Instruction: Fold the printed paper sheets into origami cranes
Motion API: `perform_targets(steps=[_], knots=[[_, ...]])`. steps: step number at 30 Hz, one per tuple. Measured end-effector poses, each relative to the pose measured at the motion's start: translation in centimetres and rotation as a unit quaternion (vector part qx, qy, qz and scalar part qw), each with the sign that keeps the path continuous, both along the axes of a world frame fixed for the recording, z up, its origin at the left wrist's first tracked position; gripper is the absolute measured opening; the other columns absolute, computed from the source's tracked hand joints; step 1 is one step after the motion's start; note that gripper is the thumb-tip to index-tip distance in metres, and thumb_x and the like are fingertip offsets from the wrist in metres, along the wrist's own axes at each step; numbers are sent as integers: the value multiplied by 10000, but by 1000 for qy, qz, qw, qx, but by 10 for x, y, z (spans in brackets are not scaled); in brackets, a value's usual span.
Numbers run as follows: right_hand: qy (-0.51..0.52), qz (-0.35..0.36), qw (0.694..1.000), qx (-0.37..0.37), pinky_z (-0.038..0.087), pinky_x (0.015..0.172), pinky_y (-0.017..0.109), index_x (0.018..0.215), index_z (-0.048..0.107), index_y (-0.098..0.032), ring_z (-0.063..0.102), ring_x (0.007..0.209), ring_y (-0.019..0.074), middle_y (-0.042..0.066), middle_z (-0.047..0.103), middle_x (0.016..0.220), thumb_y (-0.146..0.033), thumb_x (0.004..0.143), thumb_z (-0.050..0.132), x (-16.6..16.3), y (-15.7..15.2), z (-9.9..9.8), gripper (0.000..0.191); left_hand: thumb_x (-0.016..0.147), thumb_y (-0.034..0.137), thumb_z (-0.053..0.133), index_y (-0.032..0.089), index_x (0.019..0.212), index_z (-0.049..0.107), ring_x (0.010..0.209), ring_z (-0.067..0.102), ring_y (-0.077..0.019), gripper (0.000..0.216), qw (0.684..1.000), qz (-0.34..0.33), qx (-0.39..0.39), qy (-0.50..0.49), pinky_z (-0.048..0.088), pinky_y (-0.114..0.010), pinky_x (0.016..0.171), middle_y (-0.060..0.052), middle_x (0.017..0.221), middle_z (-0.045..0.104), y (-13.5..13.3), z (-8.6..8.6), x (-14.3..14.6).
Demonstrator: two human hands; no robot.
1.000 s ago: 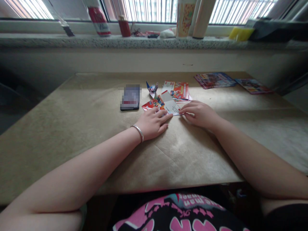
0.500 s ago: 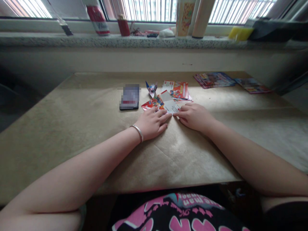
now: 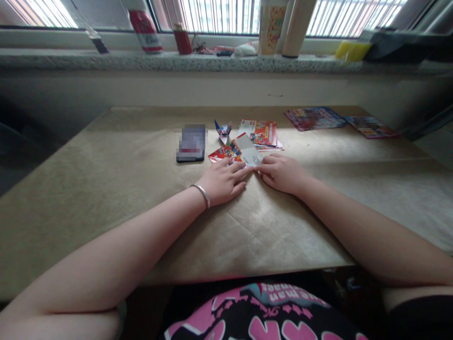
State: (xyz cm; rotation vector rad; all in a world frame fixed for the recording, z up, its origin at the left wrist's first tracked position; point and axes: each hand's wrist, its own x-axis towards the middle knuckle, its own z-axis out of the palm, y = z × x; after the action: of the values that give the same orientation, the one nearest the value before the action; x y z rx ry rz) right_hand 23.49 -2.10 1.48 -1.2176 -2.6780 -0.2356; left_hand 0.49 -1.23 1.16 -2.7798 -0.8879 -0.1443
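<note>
- Daylight comes through the barred window [image 3: 226,14], blown out white.
- Below the window, the table [image 3: 106,189] is dim and soft-lit.
- Faint shadows lie under both forearms.
- Phone [image 3: 191,142] near table centre is pixelated.
- Edges bend wide-angle; corners are dark and blurry.

Daylight is streaming through a barred window [image 3: 226,14] above a speckled stone sill [image 3: 106,60]. A tan-covered table [image 3: 106,189] is standing against the pale wall [image 3: 141,89] beneath.

Head-worn view — forward and down, near the table [image 3: 106,189]
</note>
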Motion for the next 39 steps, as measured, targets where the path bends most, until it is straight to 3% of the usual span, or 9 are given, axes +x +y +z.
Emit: perform_targets(steps=[11, 21, 27, 39], knots=[[30, 27, 999, 9, 426, 819, 325, 1020, 736, -177, 567, 869, 215, 98, 662, 920, -179, 881, 500, -3, 4, -3, 274, 984, 426, 367, 210, 1421, 468, 1144, 523, -268, 498, 1000, 19, -20, -1, 390, -399, 1026, -60, 1418, 519, -3, 3, 0], [35, 17, 999, 14, 435, 799, 328, 983, 748, -186, 573, 881, 223, 92, 660, 906, -199, 886, 499, -2, 3, -2, 267, 972, 350, 415, 166, 1356, 536, 1284, 497, -241, 442, 997, 10, -78, 4, 389, -364, 1108, -72, 1417, 526, 2, 14, -15], [41, 13, 999, 12, 436, 800, 327, 991, 750, -201, 570, 895, 221, 86, 655, 916, -215, 894, 495, -1, 3, -3, 274, 964, 282, 388, 184, 1128, 692, 1121, 622, -222, 359, 997, 22, -70, 10, 488, -358, 994, -63, 1257, 647, 2, 23, -21], [32, -4, 999, -5, 431, 768, 321, 1019, 753, -217, 565, 880, 210, 83, 667, 931, -247, 918, 470, 0, 1, 0, 302, 903, 277, 416, 205, 842, 742, 856, 641, -197, 340, 994, 75, -40, 70, 483, -296, 698, -65, 912, 674, -3, 39, -26]])
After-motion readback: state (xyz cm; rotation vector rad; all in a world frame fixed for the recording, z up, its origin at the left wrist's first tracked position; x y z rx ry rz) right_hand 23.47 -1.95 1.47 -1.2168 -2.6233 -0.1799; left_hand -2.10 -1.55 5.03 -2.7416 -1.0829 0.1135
